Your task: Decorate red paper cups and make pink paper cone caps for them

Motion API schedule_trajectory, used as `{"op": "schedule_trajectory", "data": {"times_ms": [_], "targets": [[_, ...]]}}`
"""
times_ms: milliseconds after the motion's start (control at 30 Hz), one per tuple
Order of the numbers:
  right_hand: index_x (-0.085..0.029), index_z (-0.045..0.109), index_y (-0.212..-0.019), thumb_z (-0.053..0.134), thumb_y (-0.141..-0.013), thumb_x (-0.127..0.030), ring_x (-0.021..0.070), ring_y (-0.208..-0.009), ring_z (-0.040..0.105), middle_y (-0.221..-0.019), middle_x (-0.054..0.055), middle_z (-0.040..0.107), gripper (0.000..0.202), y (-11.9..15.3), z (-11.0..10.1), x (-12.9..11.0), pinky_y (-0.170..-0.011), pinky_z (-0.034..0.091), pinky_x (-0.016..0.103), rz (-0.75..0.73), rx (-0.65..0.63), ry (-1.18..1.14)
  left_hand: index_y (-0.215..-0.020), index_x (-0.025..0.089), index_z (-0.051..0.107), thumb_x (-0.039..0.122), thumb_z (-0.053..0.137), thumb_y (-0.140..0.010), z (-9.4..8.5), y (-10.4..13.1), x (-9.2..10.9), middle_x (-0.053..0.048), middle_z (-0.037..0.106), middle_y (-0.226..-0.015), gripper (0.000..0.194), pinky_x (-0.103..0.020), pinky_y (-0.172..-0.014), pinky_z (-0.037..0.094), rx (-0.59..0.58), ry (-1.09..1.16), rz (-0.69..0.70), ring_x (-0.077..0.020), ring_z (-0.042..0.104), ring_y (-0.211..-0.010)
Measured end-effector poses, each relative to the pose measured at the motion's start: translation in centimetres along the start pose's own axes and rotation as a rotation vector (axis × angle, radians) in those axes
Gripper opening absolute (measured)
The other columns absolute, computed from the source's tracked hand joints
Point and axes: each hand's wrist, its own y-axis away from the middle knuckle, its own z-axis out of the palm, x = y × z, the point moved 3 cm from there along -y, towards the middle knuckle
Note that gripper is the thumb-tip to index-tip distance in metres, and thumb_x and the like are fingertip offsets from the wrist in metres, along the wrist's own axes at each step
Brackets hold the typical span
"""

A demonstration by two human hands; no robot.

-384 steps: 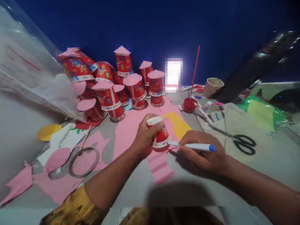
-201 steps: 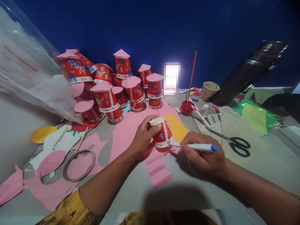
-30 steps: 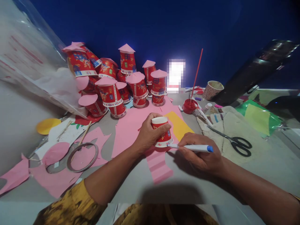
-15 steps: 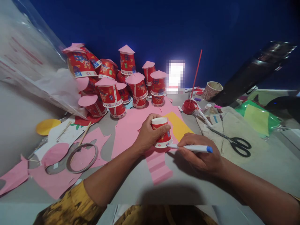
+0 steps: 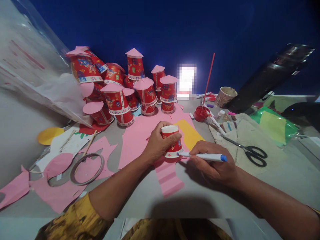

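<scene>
- Paper strip (image 5: 170, 185), pink and creased, lies nearest you on the table (image 5: 130, 206).
- Your right hand (image 5: 215, 168) pinches a white pen (image 5: 210, 156), its tip at the lower rim of the red cup (image 5: 176, 147).
- Your left hand (image 5: 158, 144) is wrapped round that cup, wide end down, in front of you.
- Tape roll (image 5: 86, 182) rests to your left; scissors (image 5: 246, 149) lie on a cloth (image 5: 250, 133) to your right.
- Yellow paper (image 5: 191, 133) lies behind the cup.
- Farther off, cups with pink tops (image 5: 117, 101) stand piled leftward, a red pot (image 5: 200, 115) and slanting black bottle (image 5: 267, 78) rightward.
</scene>
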Motion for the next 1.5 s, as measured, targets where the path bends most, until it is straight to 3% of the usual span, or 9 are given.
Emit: {"op": "schedule_trajectory", "data": {"times_ms": [433,1000,1500], "targets": [[-0.022,0.066,-0.092,0.062,-0.096,-0.015,0.0151,-0.064,0.067,-0.076,0.001,0.073,0.009,0.4,-0.8,0.7,-0.061,0.051,0.026,0.067,0.097,-0.008,-0.103,0.020,0.059,0.046,0.088,-0.076,-0.2,0.0,-0.4,0.001,0.066,-0.087,0.048,-0.029,-0.069,0.055,0.002,0.009,-0.008,-0.0141,0.062,-0.074],[-0.020,0.068,-0.090,0.061,-0.096,-0.018,0.0151,-0.059,0.065,-0.073,0.002,0.073,0.010,0.0,-0.3,0.5,-0.055,0.049,0.026,0.050,0.021,-0.011,-0.103,0.021,0.059,0.052,0.090,-0.074,-0.1,0.0,-0.3,0.001,0.067,-0.086,0.052,-0.027,-0.066,0.053,-0.001,0.050,-0.017,-0.0130,0.062,-0.070],[-0.020,0.067,-0.084,0.059,-0.096,-0.018,0.0152,-0.059,0.064,-0.071,0.002,0.071,0.015,0.2,-0.7,0.8,-0.056,0.050,0.028,0.094,0.066,-0.003,-0.106,0.023,0.060,0.055,0.085,-0.079,-0.3,0.0,-0.7,0.003,0.065,-0.084,0.048,-0.026,-0.067,0.051,-0.012,0.147,-0.061,-0.0118,0.059,-0.066]]}}
